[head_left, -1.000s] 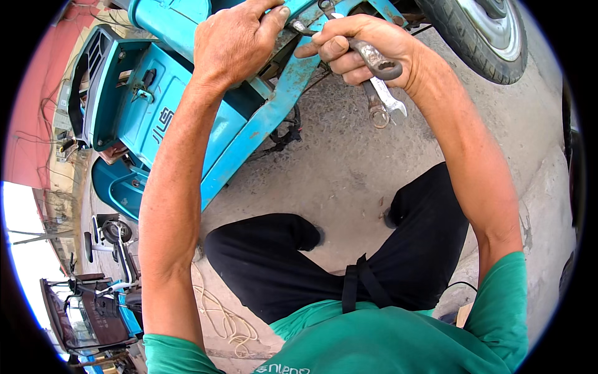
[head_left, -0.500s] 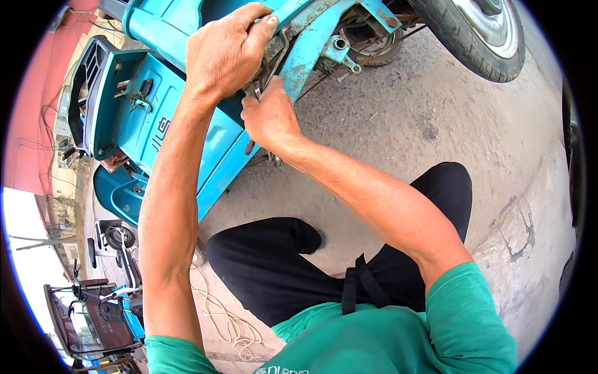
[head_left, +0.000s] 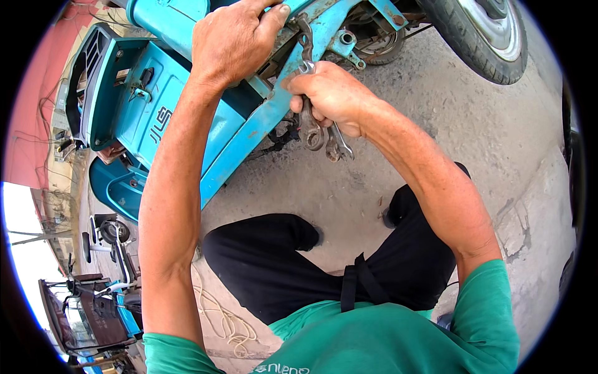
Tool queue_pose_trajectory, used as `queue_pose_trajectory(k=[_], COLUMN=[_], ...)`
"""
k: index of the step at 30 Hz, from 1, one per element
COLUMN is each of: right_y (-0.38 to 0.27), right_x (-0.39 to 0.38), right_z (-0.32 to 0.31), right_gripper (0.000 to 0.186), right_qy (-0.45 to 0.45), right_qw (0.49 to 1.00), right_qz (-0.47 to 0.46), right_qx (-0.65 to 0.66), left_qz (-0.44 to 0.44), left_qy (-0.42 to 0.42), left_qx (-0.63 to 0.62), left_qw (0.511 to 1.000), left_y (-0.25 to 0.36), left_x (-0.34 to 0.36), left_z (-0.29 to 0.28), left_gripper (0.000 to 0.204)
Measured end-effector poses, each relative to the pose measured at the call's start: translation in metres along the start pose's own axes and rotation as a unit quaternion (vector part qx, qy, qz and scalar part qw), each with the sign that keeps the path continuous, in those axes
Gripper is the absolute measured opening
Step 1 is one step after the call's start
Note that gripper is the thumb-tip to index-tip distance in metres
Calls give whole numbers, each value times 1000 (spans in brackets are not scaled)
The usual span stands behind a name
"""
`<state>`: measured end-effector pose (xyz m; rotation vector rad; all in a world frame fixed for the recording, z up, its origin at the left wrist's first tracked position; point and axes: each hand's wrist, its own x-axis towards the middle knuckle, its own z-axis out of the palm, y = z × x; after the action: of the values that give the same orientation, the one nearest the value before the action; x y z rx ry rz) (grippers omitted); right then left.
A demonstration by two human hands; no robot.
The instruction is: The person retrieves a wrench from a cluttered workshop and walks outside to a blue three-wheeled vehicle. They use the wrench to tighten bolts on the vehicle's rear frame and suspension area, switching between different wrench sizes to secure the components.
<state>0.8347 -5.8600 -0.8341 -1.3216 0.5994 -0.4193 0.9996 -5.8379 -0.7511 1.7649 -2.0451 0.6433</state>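
Several metal wrenches (head_left: 310, 132) are bunched in the right hand (head_left: 330, 96), which is closed around their middles; ring ends and one bright open end hang below it, and a dark shank points up across the blue frame bar (head_left: 265, 119). Whether its tip touches the bar is unclear. They should be stiff, fairly heavy for their size and hard to break, though worn, perhaps greasy steel may slide in the palm. The middle of the shanks looks the best hold, pressed together so none slips out.

The left hand (head_left: 233, 47) lies at the upper edge of the blue vehicle (head_left: 149, 100), thumb extended; its fingertips are hidden, so I cannot tell whether it grips. Farther out are a wheel (head_left: 483, 40), the rough ground (head_left: 349, 187) and a pale rope (head_left: 238, 340).
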Motion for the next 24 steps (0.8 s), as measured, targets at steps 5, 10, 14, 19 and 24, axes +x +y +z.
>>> queue_pose_trajectory(k=[5,10,14,19,24], right_y=[-23,-25,-27,-41,-37], right_x=[-22,-16,-1,8,10], right_z=[-34,-36,-47,-91,-82], right_gripper=[36,41,47,36,31], right_qy=[-18,-61,-153,-335,-347], right_qw=[999,998,983,833,825], right_qz=[0,18,5,4,23], right_qx=[-30,-28,106,441,445], left_qz=[-13,-6,0,-14,-24], left_qy=[-3,-7,0,-8,-21], left_qx=[0,-8,-7,5,-3], left_qw=[1000,1000,1000,1000,1000], left_y=[8,5,6,6,11], left_x=[2,1,3,1,2], left_z=[-2,-1,-2,0,-3], left_gripper=[38,39,39,38,37])
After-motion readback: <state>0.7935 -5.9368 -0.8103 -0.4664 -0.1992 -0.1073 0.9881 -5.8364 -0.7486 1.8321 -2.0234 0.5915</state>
